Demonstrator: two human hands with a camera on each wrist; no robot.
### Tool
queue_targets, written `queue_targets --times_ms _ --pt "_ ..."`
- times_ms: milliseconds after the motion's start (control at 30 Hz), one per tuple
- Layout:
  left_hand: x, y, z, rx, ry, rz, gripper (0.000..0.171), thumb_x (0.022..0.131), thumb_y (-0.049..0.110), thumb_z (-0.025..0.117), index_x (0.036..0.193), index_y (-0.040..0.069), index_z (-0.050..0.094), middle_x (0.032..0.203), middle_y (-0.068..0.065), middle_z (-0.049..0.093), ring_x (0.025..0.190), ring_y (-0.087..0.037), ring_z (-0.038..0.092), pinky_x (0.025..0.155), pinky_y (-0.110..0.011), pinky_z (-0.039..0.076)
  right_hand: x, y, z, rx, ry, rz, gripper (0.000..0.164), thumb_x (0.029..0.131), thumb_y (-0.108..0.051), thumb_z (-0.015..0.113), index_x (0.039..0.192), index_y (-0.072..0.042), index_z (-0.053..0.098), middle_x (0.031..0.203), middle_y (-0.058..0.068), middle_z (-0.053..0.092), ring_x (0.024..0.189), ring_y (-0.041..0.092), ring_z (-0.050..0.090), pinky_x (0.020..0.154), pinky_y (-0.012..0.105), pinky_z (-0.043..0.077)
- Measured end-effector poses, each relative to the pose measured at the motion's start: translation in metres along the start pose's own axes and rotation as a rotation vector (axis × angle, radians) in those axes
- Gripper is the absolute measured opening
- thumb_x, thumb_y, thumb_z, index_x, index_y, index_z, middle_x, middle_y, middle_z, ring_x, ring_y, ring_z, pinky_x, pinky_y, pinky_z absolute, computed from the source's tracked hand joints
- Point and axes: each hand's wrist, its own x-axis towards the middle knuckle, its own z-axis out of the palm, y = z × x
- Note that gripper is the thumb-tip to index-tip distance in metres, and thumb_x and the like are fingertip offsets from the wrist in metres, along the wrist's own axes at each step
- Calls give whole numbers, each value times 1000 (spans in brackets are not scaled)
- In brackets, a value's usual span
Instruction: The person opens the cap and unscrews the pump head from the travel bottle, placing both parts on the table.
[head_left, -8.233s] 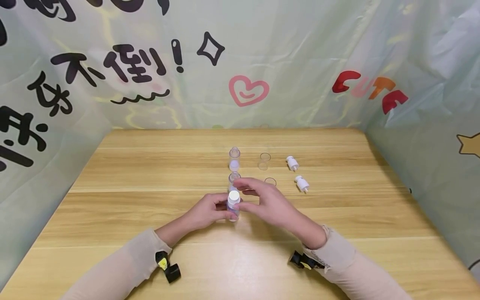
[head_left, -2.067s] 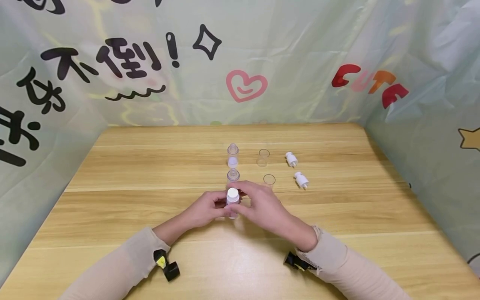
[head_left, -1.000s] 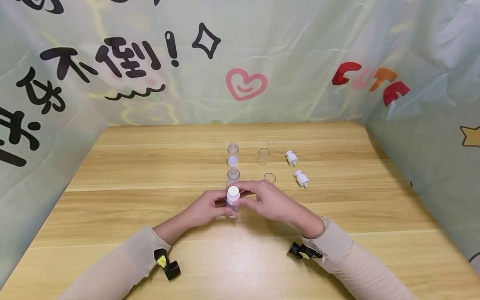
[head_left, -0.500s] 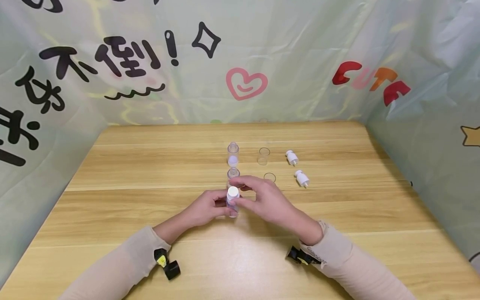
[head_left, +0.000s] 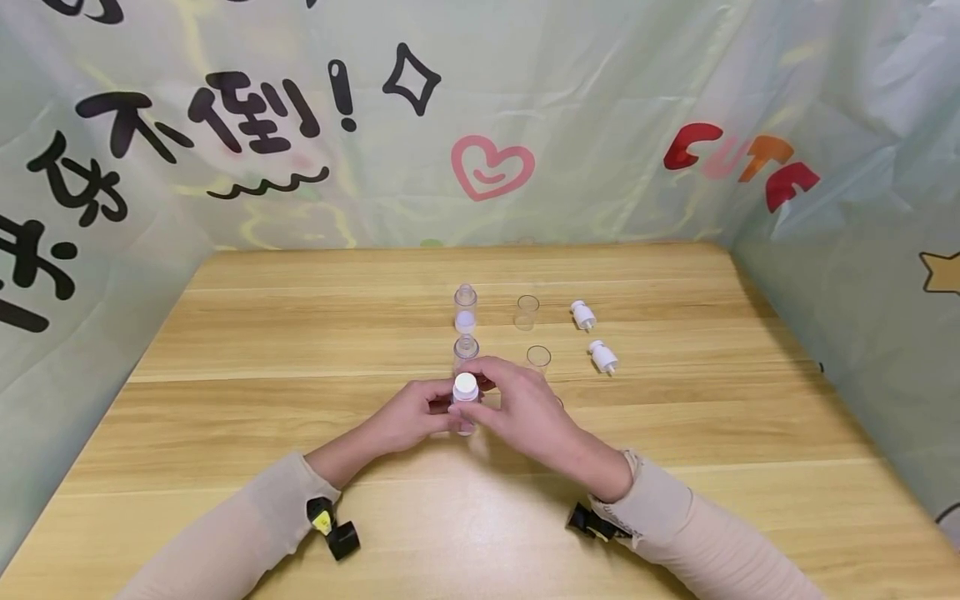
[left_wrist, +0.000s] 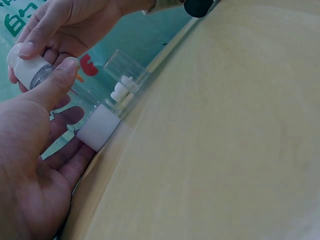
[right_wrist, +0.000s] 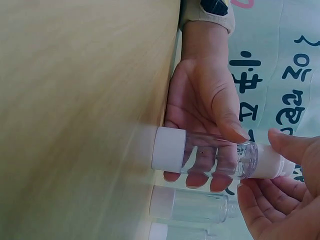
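Observation:
A clear pump bottle (right_wrist: 210, 157) with a white base and a white pump head (head_left: 466, 385) stands upright on the table in front of the person. My left hand (head_left: 408, 417) holds its clear body, the thumb near the shoulder in the left wrist view. My right hand (head_left: 525, 412) reaches over from the right and pinches the pump head between thumb and fingers. Right behind the held bottle is a second clear bottle (head_left: 466, 348) without a pump, partly covered by the right fingers. Farther back, a third bottle (head_left: 466, 310) is likewise without one.
Right of the bottles stand clear caps (head_left: 527, 313), one mostly hidden behind the right hand. Beyond them two white pump heads (head_left: 603, 357) lie on the wooden table (head_left: 262, 333). A printed cloth (head_left: 600, 100) encloses the back and sides.
The bottle and left hand have stayed put. Half a second ago the right fingers were raised and spread; now they are closed around the pump head, with the wrist swung slightly left, as 2.1 seconds ago.

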Motion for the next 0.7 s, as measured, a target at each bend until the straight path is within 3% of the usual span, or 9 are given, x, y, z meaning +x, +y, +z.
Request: queue_targets --times_ms 167,367,700 --pt "0 1 0 -34 -13 3 43 87 15 76 127 4 64 130 -8 62 115 -20 61 95 -28 51 1 2 -3 15 -24 -31 27 84 -22 80 108 -15 69 103 -7 69 90 7 63 81 32 56" --pt "0 1 0 -41 -20 10 43 89 13 74 128 2 62 130 -11 62 115 -21 61 95 -28 50 5 5 -10 79 -109 -58 27 86 -21 78 111 -14 69 106 -9 69 95 4 63 86 24 54" --pt "0 1 -1 -10 -15 -13 41 85 20 78 123 9 67 124 -4 66 109 -15 63 94 -29 52 9 11 -20 186 -243 -27 29 90 -16 72 119 -12 67 112 -5 68 105 9 63 94 27 51"
